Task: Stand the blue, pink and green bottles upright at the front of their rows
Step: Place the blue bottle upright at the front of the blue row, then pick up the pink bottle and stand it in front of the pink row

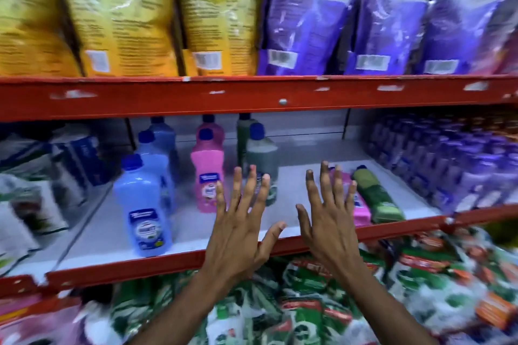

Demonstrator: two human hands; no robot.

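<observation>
A blue bottle stands upright at the front of its row on the white shelf, with more blue bottles behind it. A pink bottle stands upright mid-shelf, another pink one behind. A green bottle stands upright behind my left hand. To the right, a pink bottle and a green bottle lie on their sides near the front edge. My right hand hovers in front of the lying pink bottle. Both hands are spread and hold nothing.
A red shelf beam runs above, carrying yellow bags and purple bags. Purple bottles pack the shelf's right side; white packs fill the left. Green and red pouches lie below the front rail.
</observation>
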